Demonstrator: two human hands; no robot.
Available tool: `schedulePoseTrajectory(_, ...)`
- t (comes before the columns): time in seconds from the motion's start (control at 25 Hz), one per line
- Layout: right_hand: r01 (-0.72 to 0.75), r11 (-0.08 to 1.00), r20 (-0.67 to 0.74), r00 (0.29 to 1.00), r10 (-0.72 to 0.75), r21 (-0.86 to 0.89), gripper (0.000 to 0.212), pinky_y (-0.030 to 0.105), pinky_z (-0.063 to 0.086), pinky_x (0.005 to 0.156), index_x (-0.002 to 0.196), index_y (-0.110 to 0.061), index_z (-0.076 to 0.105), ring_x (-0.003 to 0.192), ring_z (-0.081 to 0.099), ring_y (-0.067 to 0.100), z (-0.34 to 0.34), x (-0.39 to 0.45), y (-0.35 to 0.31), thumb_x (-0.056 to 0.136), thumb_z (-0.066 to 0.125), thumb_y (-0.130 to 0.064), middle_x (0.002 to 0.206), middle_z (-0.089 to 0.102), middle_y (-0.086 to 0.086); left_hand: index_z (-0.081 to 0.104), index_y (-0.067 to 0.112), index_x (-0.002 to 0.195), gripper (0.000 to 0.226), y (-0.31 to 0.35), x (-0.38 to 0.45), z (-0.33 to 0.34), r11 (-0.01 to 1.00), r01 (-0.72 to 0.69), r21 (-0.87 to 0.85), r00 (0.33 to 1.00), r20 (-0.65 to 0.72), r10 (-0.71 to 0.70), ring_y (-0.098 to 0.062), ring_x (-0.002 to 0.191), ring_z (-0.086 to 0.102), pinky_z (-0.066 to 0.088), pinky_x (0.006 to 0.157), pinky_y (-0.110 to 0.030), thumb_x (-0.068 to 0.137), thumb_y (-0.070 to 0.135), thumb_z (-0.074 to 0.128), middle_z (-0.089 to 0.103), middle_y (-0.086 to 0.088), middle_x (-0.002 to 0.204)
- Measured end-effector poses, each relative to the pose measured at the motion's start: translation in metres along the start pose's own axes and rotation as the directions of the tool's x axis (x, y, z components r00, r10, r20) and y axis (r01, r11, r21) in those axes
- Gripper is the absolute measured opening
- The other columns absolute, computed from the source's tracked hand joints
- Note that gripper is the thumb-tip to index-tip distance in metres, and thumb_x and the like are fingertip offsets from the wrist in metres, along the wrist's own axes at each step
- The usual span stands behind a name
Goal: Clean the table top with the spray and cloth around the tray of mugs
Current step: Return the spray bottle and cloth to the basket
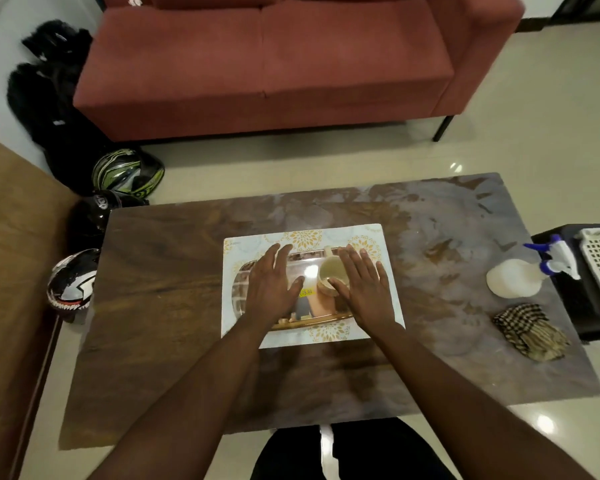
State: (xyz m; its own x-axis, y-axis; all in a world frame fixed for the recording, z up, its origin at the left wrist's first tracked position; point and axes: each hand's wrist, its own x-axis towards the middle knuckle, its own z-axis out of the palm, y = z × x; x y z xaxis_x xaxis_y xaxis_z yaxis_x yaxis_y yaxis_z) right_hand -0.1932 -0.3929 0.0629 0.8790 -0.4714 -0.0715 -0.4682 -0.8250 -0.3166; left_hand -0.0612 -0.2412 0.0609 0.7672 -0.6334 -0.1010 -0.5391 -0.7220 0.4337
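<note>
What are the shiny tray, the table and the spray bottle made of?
The shiny oval tray looks like polished metal: it mirrors the room and has a gold-coloured rim. The dark brown table top looks like wood, with visible grain and a hazy film on its right side. The white spray bottle with the blue trigger looks like matte plastic, probably.

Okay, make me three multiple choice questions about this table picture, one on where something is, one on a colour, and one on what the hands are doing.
1. Where does the spray bottle lie?
A. on the sofa
B. on the table's right end
C. on the tray

2. What colour is the sofa?
A. dusty red
B. green
C. grey

3. What are the left hand and right hand doing?
A. wiping with the cloth
B. squeezing the sprayer
C. spread open over the tray

Answers: B, it lies beyond the cloth at the right end; A, its cushions are dusty red; C, both hands are flat and empty above the mug.
</note>
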Motion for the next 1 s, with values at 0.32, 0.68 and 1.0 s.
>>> schedulePoseTrajectory(0.32,-0.283,0.956,0.088,0.957,0.276,0.077,0.064,0.048,0.049,0.091,0.133,-0.012,0.049,0.118,0.056,0.030,-0.023,-0.073,0.166,0.098,0.022,-0.057,0.129,0.059,0.012,0.043,0.012,0.141,0.069,0.200,0.028,0.069,0.951,-0.188,-0.245,0.976,0.062,0.208,-0.026,0.130,0.045,0.040,0.106,-0.042,0.081,0.045,0.052,0.048,-0.007,0.141)
schedulePoseTrajectory(0.68,-0.360,0.933,0.205,0.915,0.348,0.021,0.082,0.062,0.041,0.091,0.131,-0.020,0.044,0.122,0.052,0.035,-0.009,-0.149,0.406,0.062,0.082,-0.039,0.133,0.056,0.010,0.024,0.019,0.152,0.102,0.411,0.042,0.251,0.884,0.080,-0.461,0.955,0.290,0.065,-0.023,0.140,0.038,0.035,0.113,-0.043,0.071,0.031,0.084,0.035,-0.006,0.156)
schedulePoseTrajectory(1.0,-0.261,0.965,0.224,0.942,0.249,0.029,0.087,0.058,0.047,0.089,0.133,-0.028,0.049,0.123,0.050,0.040,0.008,-0.153,0.445,0.056,0.082,-0.005,0.137,0.054,0.006,0.019,0.021,0.152,0.100,0.448,0.059,0.288,0.883,0.182,-0.432,0.969,0.233,-0.086,-0.029,0.124,0.057,0.037,0.086,-0.023,0.075,0.024,0.083,0.061,-0.007,0.136)
